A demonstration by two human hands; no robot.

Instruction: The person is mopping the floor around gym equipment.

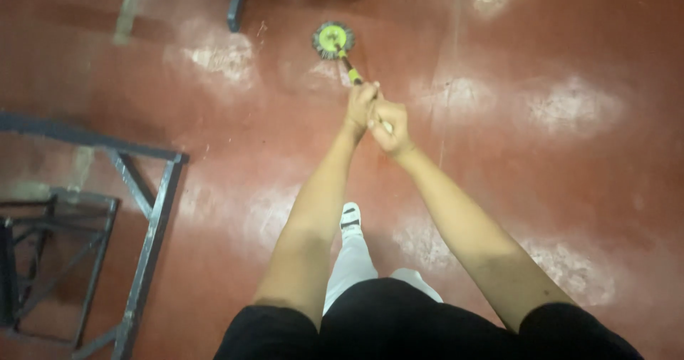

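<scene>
Mop [333,40] with a round yellow-green head sits out ahead on the red floor [570,210], its handle slanting back to the person. Grey metal frames [146,217] stand off left. Left hand [360,103] and right hand [389,123], touching, both clamp the handle.

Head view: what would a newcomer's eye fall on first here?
First, the two bare hands, left hand and right hand, clasped together around a long mop handle at the centre. It leads up to a round yellow-green mop head resting on the red floor, which has pale worn patches. Grey metal frames stand at the left.
</scene>
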